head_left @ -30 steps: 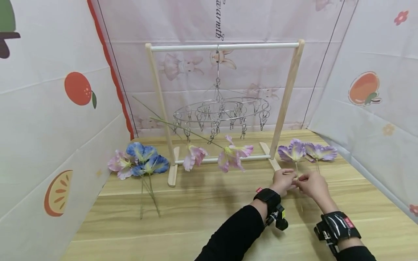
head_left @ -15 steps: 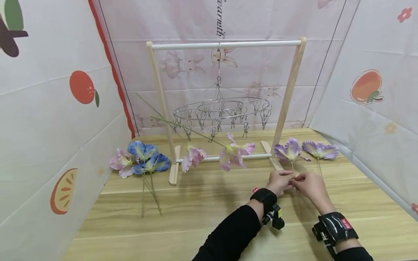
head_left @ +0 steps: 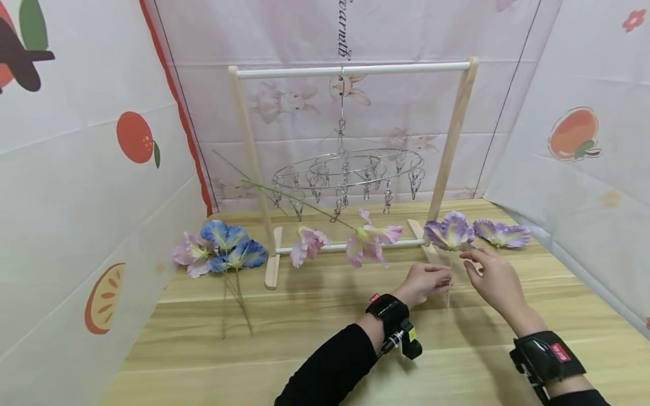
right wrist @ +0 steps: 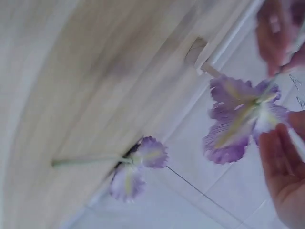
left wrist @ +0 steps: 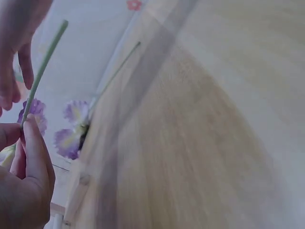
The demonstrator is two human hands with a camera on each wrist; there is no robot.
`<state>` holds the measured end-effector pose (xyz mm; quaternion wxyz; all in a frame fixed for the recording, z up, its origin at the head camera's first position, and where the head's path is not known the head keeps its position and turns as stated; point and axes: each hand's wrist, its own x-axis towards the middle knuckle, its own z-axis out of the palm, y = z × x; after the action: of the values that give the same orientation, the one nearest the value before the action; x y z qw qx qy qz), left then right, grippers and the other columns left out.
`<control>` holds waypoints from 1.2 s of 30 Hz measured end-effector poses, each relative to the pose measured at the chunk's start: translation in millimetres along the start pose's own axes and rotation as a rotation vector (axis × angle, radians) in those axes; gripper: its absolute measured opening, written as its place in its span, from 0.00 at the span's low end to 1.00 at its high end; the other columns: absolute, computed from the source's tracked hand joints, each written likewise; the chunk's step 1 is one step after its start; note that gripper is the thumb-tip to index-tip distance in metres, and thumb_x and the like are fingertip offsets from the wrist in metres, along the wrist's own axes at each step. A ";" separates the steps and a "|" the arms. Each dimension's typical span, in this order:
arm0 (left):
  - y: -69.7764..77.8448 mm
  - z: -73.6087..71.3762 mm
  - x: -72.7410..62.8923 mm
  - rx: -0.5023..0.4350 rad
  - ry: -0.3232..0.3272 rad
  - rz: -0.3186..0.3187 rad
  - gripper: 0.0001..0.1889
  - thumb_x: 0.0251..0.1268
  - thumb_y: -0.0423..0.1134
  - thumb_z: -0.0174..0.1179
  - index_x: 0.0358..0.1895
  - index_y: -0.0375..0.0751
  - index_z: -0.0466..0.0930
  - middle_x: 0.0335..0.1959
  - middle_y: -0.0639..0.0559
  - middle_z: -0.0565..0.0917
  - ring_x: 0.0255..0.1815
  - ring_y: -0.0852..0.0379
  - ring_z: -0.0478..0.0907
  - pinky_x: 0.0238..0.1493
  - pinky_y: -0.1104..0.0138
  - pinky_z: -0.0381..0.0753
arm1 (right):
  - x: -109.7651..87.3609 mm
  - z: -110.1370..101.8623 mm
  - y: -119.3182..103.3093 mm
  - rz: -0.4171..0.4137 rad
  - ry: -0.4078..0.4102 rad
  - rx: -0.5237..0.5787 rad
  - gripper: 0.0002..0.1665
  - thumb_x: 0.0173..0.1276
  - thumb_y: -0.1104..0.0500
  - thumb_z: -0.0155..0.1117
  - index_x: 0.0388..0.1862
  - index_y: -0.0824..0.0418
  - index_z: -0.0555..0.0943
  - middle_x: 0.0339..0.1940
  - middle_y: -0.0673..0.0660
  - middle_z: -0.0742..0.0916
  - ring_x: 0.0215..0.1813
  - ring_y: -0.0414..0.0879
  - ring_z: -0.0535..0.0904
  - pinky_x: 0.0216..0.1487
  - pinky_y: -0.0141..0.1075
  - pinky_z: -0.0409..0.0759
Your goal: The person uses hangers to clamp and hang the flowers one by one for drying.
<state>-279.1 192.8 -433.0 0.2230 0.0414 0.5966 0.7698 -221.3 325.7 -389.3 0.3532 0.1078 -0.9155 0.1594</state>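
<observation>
In the head view my left hand pinches the thin green stem of a purple artificial flower, bloom upward. The left wrist view shows thumb and fingertips on that stem. Just to the right, my right hand is raised with thumb and fingers apart. In the right wrist view its fingers overlap the bloom's petals; whether they touch is hard to tell. A second purple flower lies on the table behind the right hand.
A wooden stand with white bars carries a round metal clip hanger. Two pink flowers hang head-down at its front, stems slanting up left. Blue flowers and a pink one lie at left. Printed cloth walls the table.
My right hand has let go of the stem and moved right, its fingers parting. My left hand has shifted slightly left, still pinching the stem. The clip hanger has turned slightly.
</observation>
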 end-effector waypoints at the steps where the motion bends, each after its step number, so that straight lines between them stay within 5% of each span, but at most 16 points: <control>1: 1.6 -1.7 -3.5 -0.001 -0.017 -0.002 0.12 0.61 0.29 0.61 0.46 0.29 0.83 0.42 0.33 0.86 0.35 0.54 0.85 0.42 0.67 0.89 | 0.6 -0.4 0.6 -0.054 0.025 -0.022 0.11 0.53 0.72 0.69 0.36 0.63 0.84 0.32 0.60 0.84 0.31 0.54 0.80 0.24 0.43 0.79; 6: 4.2 -5.0 -18.6 -0.009 -0.087 -0.037 0.10 0.62 0.28 0.61 0.45 0.29 0.83 0.43 0.36 0.87 0.34 0.57 0.84 0.47 0.66 0.88 | 3.6 0.5 3.2 -0.232 0.034 -0.090 0.18 0.44 0.74 0.74 0.35 0.61 0.85 0.32 0.57 0.81 0.31 0.49 0.76 0.22 0.38 0.72; 11: 3.8 -7.7 -28.6 -0.018 -0.128 -0.065 0.12 0.62 0.29 0.61 0.47 0.29 0.82 0.41 0.39 0.87 0.31 0.60 0.83 0.47 0.67 0.88 | 4.1 5.4 5.1 -0.317 0.063 -0.113 0.16 0.40 0.74 0.73 0.29 0.60 0.85 0.28 0.55 0.79 0.28 0.46 0.73 0.21 0.37 0.70; 19: 10.9 -21.8 -37.7 0.016 -0.162 -0.068 0.12 0.62 0.30 0.61 0.49 0.31 0.83 0.46 0.35 0.86 0.25 0.66 0.80 0.38 0.76 0.86 | 4.6 12.7 9.0 -0.418 0.100 -0.125 0.10 0.42 0.70 0.73 0.25 0.59 0.84 0.26 0.54 0.77 0.29 0.47 0.71 0.23 0.37 0.67; 22: 17.4 -31.0 -40.6 0.016 -0.209 -0.054 0.13 0.63 0.30 0.60 0.50 0.33 0.82 0.51 0.32 0.83 0.26 0.66 0.80 0.40 0.75 0.87 | 4.7 13.3 7.2 -0.432 0.110 -0.089 0.03 0.52 0.63 0.70 0.25 0.59 0.83 0.27 0.54 0.78 0.30 0.48 0.72 0.23 0.38 0.66; 24: 23.4 -37.6 -43.8 0.041 -0.249 -0.031 0.13 0.65 0.30 0.59 0.52 0.34 0.82 0.52 0.33 0.82 0.28 0.65 0.80 0.44 0.71 0.88 | 4.0 13.2 4.3 -0.423 0.116 -0.066 0.13 0.65 0.53 0.64 0.25 0.59 0.84 0.29 0.55 0.80 0.32 0.49 0.73 0.24 0.39 0.66; 27: 33.6 -46.1 -50.9 0.075 -0.278 0.003 0.14 0.67 0.34 0.58 0.54 0.36 0.80 0.54 0.39 0.83 0.34 0.63 0.82 0.50 0.65 0.87 | 2.3 12.0 -2.8 -0.390 0.112 -0.036 0.15 0.67 0.51 0.62 0.27 0.59 0.84 0.32 0.56 0.82 0.37 0.52 0.76 0.26 0.42 0.69; 30: 42.1 -52.5 -58.6 0.109 -0.266 0.062 0.15 0.70 0.37 0.54 0.55 0.37 0.80 0.55 0.41 0.82 0.41 0.59 0.83 0.54 0.61 0.86 | 1.3 10.0 -12.8 -0.347 0.102 -0.006 0.06 0.53 0.61 0.73 0.29 0.60 0.84 0.36 0.57 0.84 0.43 0.55 0.77 0.31 0.46 0.72; 31: 44.5 -54.1 -61.2 0.119 -0.254 0.089 0.15 0.71 0.38 0.54 0.55 0.37 0.80 0.56 0.41 0.82 0.44 0.57 0.83 0.54 0.61 0.86 | 1.6 9.4 -16.8 -0.333 0.102 0.017 0.11 0.46 0.67 0.74 0.30 0.60 0.83 0.37 0.58 0.85 0.44 0.55 0.78 0.34 0.48 0.73; 36: 51.5 -58.5 -75.7 0.160 -0.190 0.275 0.14 0.69 0.36 0.55 0.54 0.36 0.80 0.55 0.41 0.82 0.52 0.50 0.82 0.55 0.63 0.85 | 5.5 7.5 -39.7 -0.291 0.134 0.147 0.15 0.43 0.73 0.72 0.31 0.63 0.81 0.33 0.59 0.87 0.41 0.53 0.79 0.48 0.50 0.73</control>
<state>-245.7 100.6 -386.1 0.1671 0.2128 0.6208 0.7357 -217.6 285.7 -382.2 0.4241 0.2537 -0.8505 0.1802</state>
